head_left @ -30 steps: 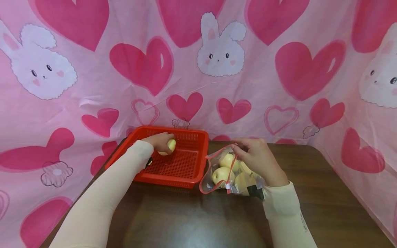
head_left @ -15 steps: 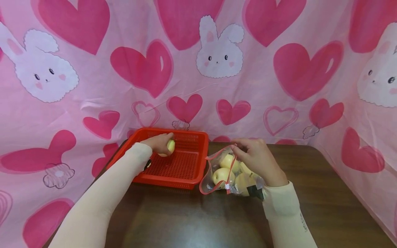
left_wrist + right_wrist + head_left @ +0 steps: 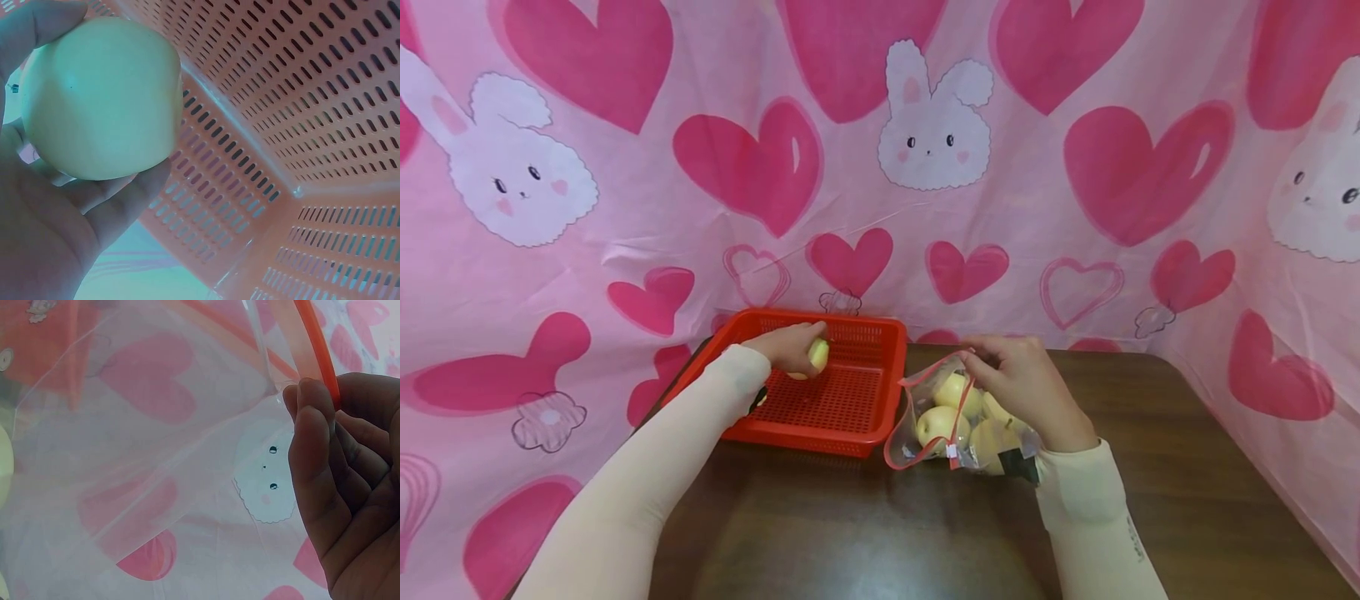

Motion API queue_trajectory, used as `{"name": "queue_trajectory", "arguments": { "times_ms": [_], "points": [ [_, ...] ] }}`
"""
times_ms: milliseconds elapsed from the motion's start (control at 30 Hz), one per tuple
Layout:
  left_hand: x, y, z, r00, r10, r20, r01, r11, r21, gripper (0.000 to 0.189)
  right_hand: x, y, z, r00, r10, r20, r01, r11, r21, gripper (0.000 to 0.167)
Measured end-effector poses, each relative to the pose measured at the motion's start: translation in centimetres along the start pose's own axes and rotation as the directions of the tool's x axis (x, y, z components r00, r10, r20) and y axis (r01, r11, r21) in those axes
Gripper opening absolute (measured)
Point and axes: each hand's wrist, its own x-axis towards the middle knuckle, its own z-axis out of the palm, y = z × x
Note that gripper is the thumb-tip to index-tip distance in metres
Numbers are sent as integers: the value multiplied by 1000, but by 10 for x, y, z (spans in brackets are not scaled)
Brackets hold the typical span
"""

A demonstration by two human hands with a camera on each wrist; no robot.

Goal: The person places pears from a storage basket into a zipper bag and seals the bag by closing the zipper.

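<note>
My left hand grips a pale yellow apple inside the red plastic basket. In the left wrist view the thumb lies over the top of the apple and fingers curl under it, with the slotted basket wall behind. On the right, my right hand pinches the upper edge of a clear zip bag with red trim. The bag's mouth gapes toward the basket. Several yellow apples lie in it. The right wrist view shows thumb and fingertips at the red zip strip.
Basket and bag stand side by side on a dark brown wooden table. A pink cloth with hearts and rabbits hangs behind and along both sides. The bag's white zip slider sits at the lower front of its mouth.
The apple in my left hand has shifted and turned slightly, moving a little to the right within the basket. My right hand keeps its pinch on the bag.
</note>
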Motion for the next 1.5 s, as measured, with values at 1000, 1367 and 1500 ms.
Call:
{"name": "queue_trajectory", "arguments": {
  "times_ms": [1000, 1367, 1500],
  "points": [
    [-10, 7, -4, 999, 42, -2, -42, 999, -22, 73, 0, 0, 0, 1000, 15, 13, -15, 1000, -11, 24],
    [-20, 7, -9, 996, 67, -57, -68, 998, -8, 74, 0, -1, 0, 1000, 10, 8, -10, 1000, -12, 23],
    [-24, 9, -12, 995, 72, -65, -72, 997, 4, 74, 0, -1, 0, 1000, 14, 15, -14, 1000, -6, 22]
  ]
}}
